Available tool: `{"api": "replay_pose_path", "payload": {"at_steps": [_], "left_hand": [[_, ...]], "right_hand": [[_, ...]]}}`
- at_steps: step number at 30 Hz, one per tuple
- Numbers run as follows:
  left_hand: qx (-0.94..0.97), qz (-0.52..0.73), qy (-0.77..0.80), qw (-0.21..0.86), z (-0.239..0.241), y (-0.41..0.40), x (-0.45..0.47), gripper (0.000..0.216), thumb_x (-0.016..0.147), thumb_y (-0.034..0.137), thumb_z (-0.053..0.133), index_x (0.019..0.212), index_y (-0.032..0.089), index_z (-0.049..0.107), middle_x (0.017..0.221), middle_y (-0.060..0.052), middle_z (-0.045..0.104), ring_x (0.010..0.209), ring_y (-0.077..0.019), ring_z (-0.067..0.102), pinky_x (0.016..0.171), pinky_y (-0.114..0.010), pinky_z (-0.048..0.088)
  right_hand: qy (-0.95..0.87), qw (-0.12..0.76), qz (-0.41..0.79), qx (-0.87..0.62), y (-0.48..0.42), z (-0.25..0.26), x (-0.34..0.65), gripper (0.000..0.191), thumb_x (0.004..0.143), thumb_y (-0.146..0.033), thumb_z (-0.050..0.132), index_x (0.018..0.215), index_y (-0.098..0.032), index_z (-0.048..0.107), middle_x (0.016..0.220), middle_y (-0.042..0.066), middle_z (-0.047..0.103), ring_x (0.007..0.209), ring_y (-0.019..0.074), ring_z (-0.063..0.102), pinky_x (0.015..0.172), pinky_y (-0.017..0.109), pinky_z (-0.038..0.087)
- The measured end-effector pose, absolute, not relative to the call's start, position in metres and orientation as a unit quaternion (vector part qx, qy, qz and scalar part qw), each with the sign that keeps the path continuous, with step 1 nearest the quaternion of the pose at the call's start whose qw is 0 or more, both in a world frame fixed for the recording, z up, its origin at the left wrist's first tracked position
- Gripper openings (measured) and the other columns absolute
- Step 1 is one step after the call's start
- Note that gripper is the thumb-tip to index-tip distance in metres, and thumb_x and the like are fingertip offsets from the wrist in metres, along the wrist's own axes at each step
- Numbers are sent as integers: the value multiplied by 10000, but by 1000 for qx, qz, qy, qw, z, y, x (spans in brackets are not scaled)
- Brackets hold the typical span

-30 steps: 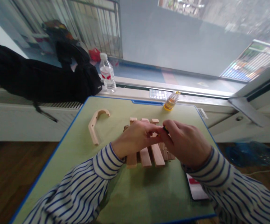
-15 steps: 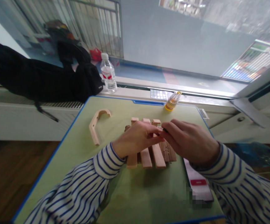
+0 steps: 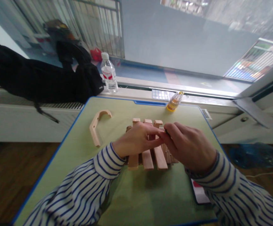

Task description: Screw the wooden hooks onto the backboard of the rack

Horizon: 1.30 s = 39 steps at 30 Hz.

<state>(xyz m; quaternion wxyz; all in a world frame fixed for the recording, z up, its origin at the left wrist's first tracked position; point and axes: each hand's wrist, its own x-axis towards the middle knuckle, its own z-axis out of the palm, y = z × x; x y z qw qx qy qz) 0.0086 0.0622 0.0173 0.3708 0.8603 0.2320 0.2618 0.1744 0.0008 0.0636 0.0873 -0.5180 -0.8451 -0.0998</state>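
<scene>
Above a small wooden assembly with three pale slats (image 3: 160,158), my two hands meet at the fingertips. My left hand (image 3: 137,138) reaches over the slats, its thumb and fingers pinched together; whatever lies between them is too small or hidden to name. My right hand (image 3: 187,146) is closed beside it, with a small dark piece (image 3: 166,131) showing at its fingertips, its kind unclear. Under the right fingers lies a brown ribbed piece (image 3: 170,155), partly covered. A curved, hook-shaped wooden piece (image 3: 94,127) rests on the table to the left.
The green table (image 3: 79,185) has a blue edge. A glue-like bottle with amber liquid (image 3: 174,102) stands at the back. A phone (image 3: 201,194) lies partly beneath my right sleeve. On the sill are a water bottle (image 3: 109,75) and a black bag (image 3: 49,81).
My right wrist and forearm have swung down and slightly left, covering more of the phone. The right hand has turned slightly at the fingertips; my left hand stays almost in place.
</scene>
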Motion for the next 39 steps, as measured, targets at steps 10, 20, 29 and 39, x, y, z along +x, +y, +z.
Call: {"api": "replay_pose_path", "payload": {"at_steps": [10, 20, 29, 39], "left_hand": [[868, 312, 321, 217, 14, 85, -10, 343, 896, 342, 422, 1150, 170, 575, 1161, -72, 605, 1107, -177, 512, 970, -356, 382], [865, 283, 348, 225, 6, 85, -8, 348, 914, 365, 379, 1078, 175, 621, 1065, -58, 656, 997, -174, 588, 900, -319, 435], [882, 299, 328, 160, 33, 71, -8, 247, 856, 321, 501, 984, 162, 641, 971, -59, 660, 955, -193, 562, 850, -335, 417], [859, 311, 242, 327, 23, 62, 15, 74, 781, 230, 619, 770, 162, 648, 674, 39, 610, 589, -63, 505, 563, -173, 368]], "right_hand": [[-851, 96, -86, -509, 2, 66, 173, 246, 906, -301, 344, 837, -161, 533, 706, 18, 563, 567, 111, 481, 514, 264, 271], [-846, 72, -91, -521, 2, 67, 172, 246, 913, -327, 326, 855, -185, 519, 714, 1, 556, 565, 123, 493, 503, 276, 253], [-843, 76, -105, -523, 4, 67, 174, 275, 916, -368, 310, 843, -198, 513, 715, -4, 575, 544, 118, 493, 487, 275, 218], [-855, 37, -72, -512, 8, 78, 176, 280, 914, -384, 302, 930, -203, 515, 820, 5, 617, 622, 130, 539, 494, 268, 213]]}}
